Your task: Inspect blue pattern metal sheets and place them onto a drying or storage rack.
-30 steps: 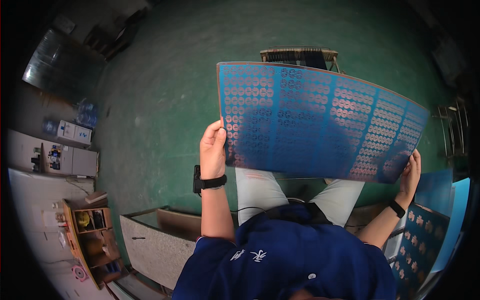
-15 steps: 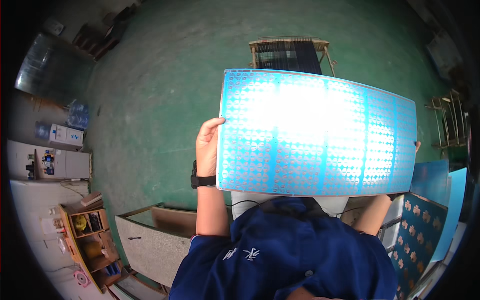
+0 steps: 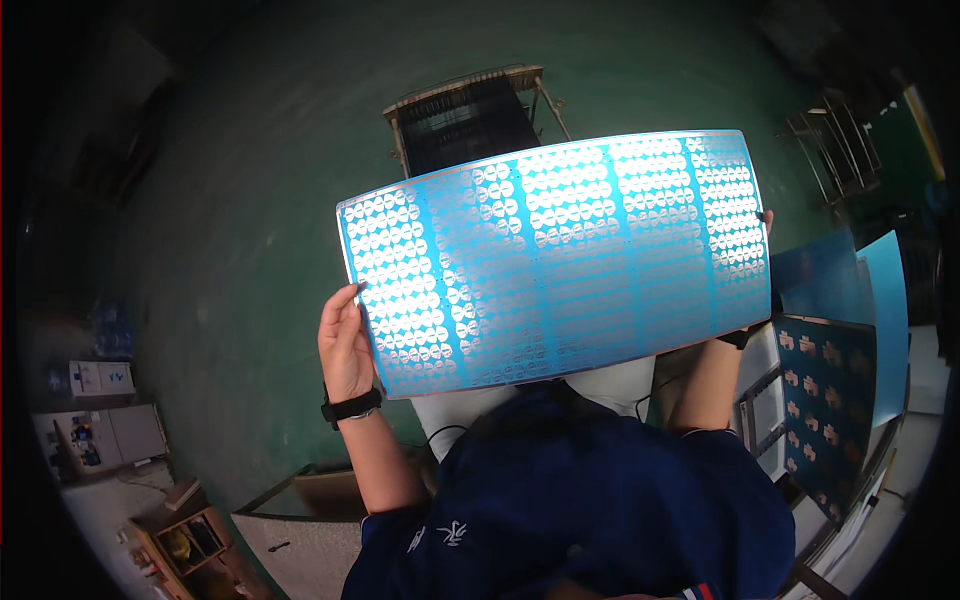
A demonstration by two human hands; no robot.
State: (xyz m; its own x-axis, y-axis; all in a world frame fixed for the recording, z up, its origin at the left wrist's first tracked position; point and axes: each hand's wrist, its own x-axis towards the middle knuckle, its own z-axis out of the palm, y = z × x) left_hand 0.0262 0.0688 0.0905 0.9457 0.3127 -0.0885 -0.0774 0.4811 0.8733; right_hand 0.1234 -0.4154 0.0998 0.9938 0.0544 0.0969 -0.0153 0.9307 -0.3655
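1. White characters [image 3: 437,535] mark my dark blue shirt [image 3: 600,480]. The small marks inside the rounded shapes on my blue panel [image 3: 610,262] are too fine to read. Blue marks show on a white box [image 3: 100,378] far to my left.
2. At lower left, an open wooden shelf unit [image 3: 215,578] has a yellow thing [image 3: 178,545] in one compartment. Beside it, a grey speckled bin [image 3: 310,550] has a brown board [image 3: 325,496] along its inside. Ahead, beyond the panel, a slatted rack [image 3: 465,95] carries something dark.
3. I have the panel up before me, above my pale trousers [image 3: 600,385], its left end lower in view than its right. My left hand [image 3: 345,345] is closed on its left edge, fingers bent, thumb near them. Of my right hand [image 3: 768,220], only a fingertip shows at the right edge; the rest is hidden behind, so I can't tell how tightly it grips.
4. Half a second ago one broad glare whitened the panel's upper middle; now the shine is broken into separate patches of shapes. The panel and rack both sit further left in view than then.
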